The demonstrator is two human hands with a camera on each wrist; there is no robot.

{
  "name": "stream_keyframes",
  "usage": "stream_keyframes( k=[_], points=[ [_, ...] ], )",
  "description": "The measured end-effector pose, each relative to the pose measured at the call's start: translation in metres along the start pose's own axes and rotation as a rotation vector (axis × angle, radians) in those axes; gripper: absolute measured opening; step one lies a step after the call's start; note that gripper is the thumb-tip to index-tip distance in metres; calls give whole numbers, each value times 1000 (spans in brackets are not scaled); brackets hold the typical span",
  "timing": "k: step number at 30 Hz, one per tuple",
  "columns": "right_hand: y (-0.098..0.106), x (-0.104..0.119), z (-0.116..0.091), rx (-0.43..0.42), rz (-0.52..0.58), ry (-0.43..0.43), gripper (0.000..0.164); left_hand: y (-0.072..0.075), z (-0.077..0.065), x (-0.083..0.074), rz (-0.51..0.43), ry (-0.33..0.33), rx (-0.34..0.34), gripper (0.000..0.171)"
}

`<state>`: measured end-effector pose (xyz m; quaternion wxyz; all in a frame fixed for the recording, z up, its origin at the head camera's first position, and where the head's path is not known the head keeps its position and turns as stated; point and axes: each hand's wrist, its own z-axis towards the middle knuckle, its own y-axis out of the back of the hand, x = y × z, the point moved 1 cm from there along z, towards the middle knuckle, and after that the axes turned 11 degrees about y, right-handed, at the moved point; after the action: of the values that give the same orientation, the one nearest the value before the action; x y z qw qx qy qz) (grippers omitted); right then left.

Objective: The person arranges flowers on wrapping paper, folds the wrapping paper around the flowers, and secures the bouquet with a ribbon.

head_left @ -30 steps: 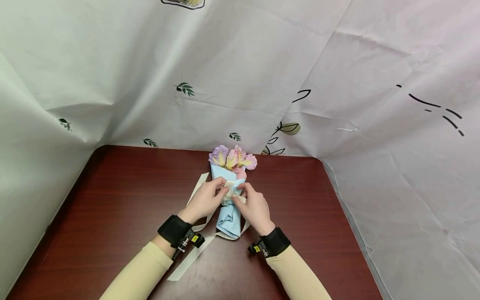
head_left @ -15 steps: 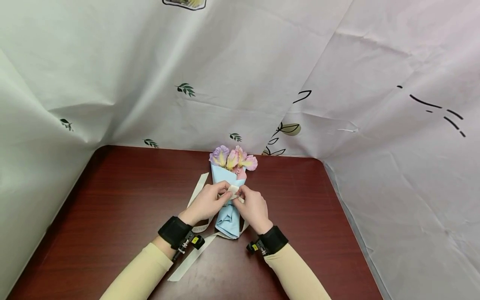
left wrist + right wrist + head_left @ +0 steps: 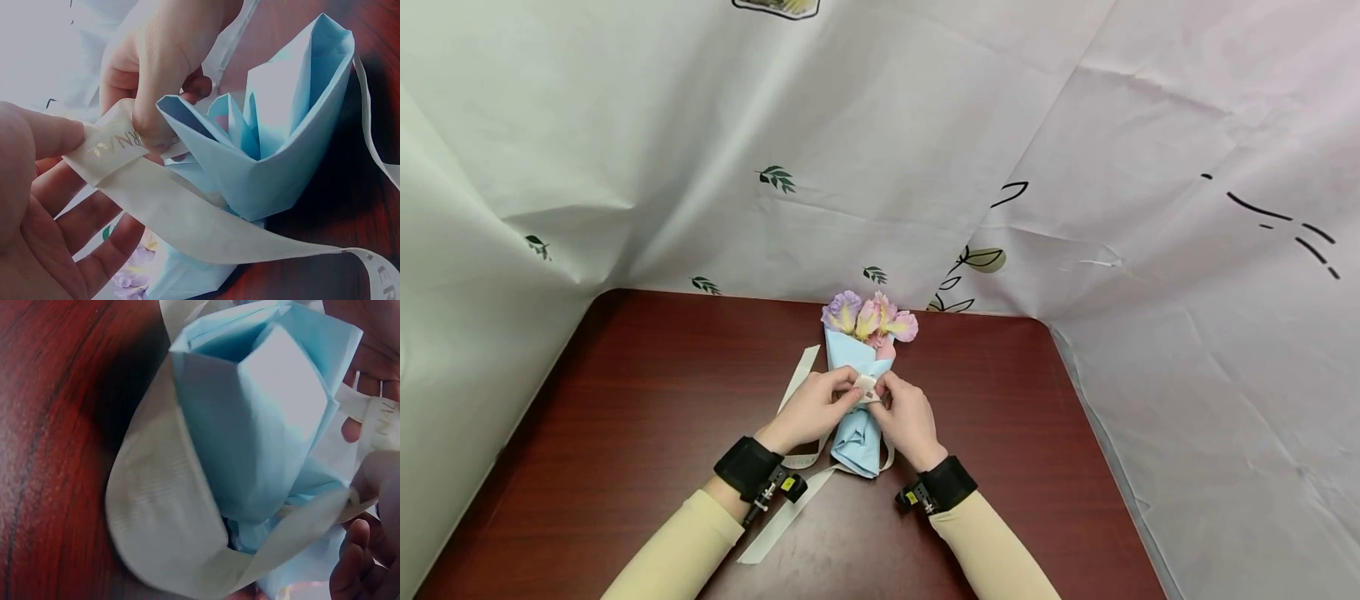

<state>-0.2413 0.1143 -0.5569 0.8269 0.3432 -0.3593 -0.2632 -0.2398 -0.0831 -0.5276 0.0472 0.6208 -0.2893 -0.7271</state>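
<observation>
A bouquet of purple and pink artificial-looking flowers (image 3: 868, 318), wrapped in blue paper (image 3: 856, 442), lies on the table with its blooms toward the back. A cream ribbon (image 3: 187, 222) with gold lettering passes around the wrap's narrowed middle. My left hand (image 3: 811, 407) pinches a folded piece of this ribbon between thumb and fingers, just over the wrap. From the other side, my right hand (image 3: 910, 419) pinches the ribbon too, its fingertips close to the left ones. In the right wrist view, a wide ribbon loop (image 3: 156, 506) curves beside the paper's folded lower end.
One ribbon tail (image 3: 782, 525) stretches toward the front left of the dark red wooden table (image 3: 662, 392); another ribbon end (image 3: 799, 375) lies left of the bouquet. A pale printed curtain (image 3: 880, 125) closes off the back and sides.
The folded ribbon piece between my hands has shifted down the wrap, and its printed face now shows. Both hands keep their pinch, and the loop at the right has drawn in slightly.
</observation>
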Motion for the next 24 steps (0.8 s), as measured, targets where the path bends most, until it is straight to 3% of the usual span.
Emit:
stream_keyframes(
  k=[12,24],
  points=[
    [-6,-2,4,-3,-82,-53,14,-1,0,4,-14,-63,9,7],
    [-11,-6,7,82,-153,-176,40,-1,-3,5,-32,-108,71,10]
  ],
)
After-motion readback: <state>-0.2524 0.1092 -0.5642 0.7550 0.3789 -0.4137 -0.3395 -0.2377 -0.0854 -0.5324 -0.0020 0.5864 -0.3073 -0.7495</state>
